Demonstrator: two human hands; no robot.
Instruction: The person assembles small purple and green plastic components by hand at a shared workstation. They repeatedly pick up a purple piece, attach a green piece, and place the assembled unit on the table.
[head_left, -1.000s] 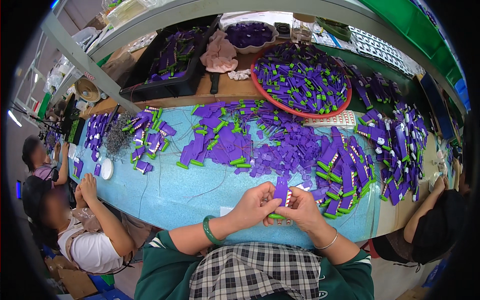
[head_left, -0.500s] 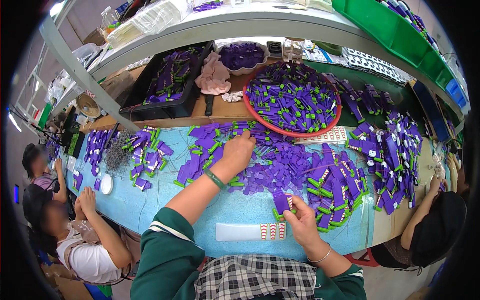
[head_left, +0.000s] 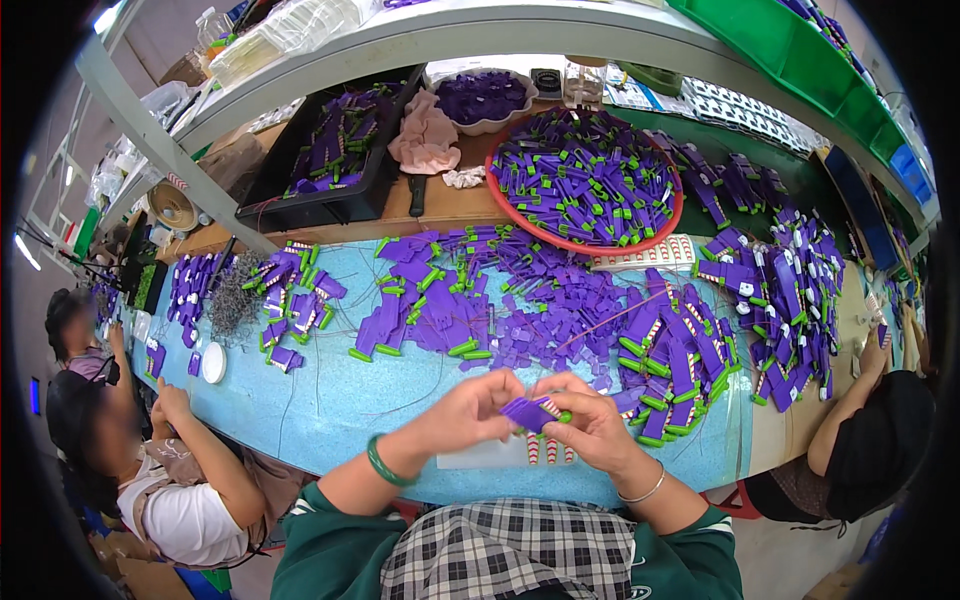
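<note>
In front of my chest both hands meet at a purple plastic piece (head_left: 530,413) with green ends and a red-and-white striped strip. My right hand (head_left: 598,428) grips its right end between thumb and fingers. Thumb and fingers of my left hand (head_left: 468,412) are closed at its left end; any small part between them is hidden. Just beneath the hands lies a pale sticker sheet (head_left: 478,457) with red chevron strips, partly covered. Beyond them spreads a heap of small flat purple pieces (head_left: 540,335). Assembled purple-and-green pieces (head_left: 678,370) are piled to the right.
A red round basket (head_left: 489,205) full of purple-and-green parts stands at the back, beside a black tray (head_left: 330,215) and a white bowl (head_left: 470,125). A shelf (head_left: 450,45) crosses above. Co-workers sit at left (head_left: 190,480) and right (head_left: 870,450).
My left hand has come back from the far heap toward me and joined the right hand at the purple piece. The right hand has shifted slightly, and the piece is now turned more sideways.
</note>
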